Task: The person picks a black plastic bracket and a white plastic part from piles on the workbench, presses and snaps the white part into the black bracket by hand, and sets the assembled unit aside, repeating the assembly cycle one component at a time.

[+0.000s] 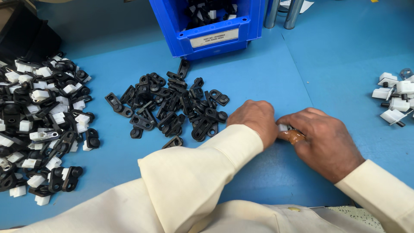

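My left hand (255,119) and my right hand (324,140) meet on the blue table top, fingers curled together around a small white plastic piece (283,127). Most of that piece is hidden between the fingers. A loose pile of black plastic clips (172,108) lies just left of my left hand. Both cream sleeves reach in from the bottom edge.
A big heap of joined black-and-white parts (41,121) covers the left side. A blue bin (207,26) with more parts stands at the back. Small white pieces (394,95) lie at the right edge. Two metal posts (282,13) rise behind the bin.
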